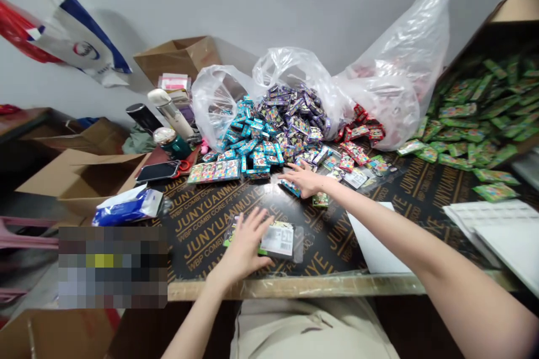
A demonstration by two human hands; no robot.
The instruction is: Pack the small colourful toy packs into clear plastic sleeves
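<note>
My left hand (248, 241) lies flat with fingers spread on a clear sleeve packet (278, 238) with a white label, near the table's front edge. My right hand (304, 178) reaches forward to the edge of a heap of small colourful card packs, fingers stretched over a blue pack (291, 188); a green pack (320, 199) lies just beside it. The heap has blue packs (248, 143), purple packs (295, 118) and red packs (357, 134) spilling from clear plastic bags (391, 67).
A cardboard box of green packs (475, 112) stands at the right. White sheets (497, 224) lie at the front right. At the left are a phone (158, 171), bottles (170, 115), a blue pouch (126, 207) and open cardboard boxes (88, 174). The table (210, 219) is dark with gold lettering.
</note>
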